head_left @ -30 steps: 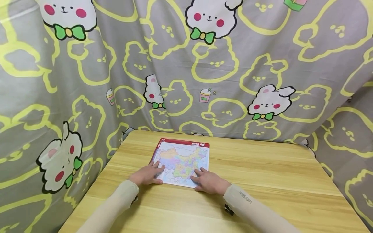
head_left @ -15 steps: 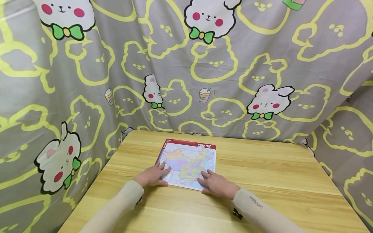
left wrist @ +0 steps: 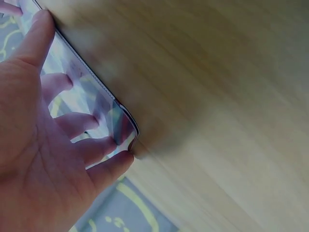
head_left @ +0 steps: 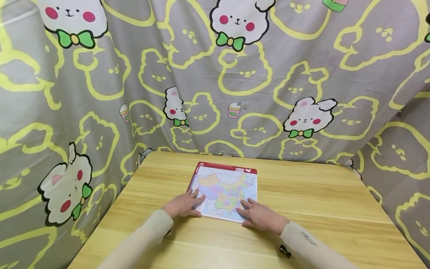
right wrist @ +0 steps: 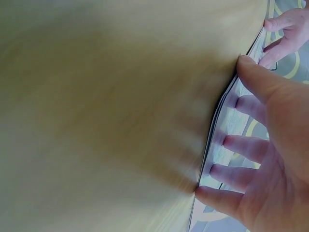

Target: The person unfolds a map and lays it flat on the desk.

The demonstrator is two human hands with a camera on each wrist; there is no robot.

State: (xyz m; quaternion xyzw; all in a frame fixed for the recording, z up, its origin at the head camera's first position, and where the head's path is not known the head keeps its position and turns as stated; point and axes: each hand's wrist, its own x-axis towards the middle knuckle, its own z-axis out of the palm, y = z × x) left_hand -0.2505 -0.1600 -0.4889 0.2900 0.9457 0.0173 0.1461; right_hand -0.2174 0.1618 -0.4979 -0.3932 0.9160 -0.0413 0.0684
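Note:
A flat map board (head_left: pixel 220 186) with a red strip along its far edge lies on the wooden table, its map printed in pastel patches. Over its near left corner, my left hand (head_left: pixel 183 204) spreads its fingers, with fingertips on the surface and thumb at the near edge. My right hand (head_left: pixel 263 216) does the same at the near right corner. In the left wrist view, the left hand (left wrist: pixel 43 145) has its fingers spread over the glossy board (left wrist: pixel 89 89). Across the board's edge in the right wrist view, the right hand (right wrist: pixel 275 159) reaches with fairly straight fingers.
The wooden table (head_left: pixel 319 194) extends on both sides of the board. A grey curtain (head_left: pixel 201 78) with yellow outlines and white cartoon rabbits hangs behind the table and along its left and right sides.
The map board has slid to the right across the table, with both hands moving along on it. Their spread-finger pose stays much the same.

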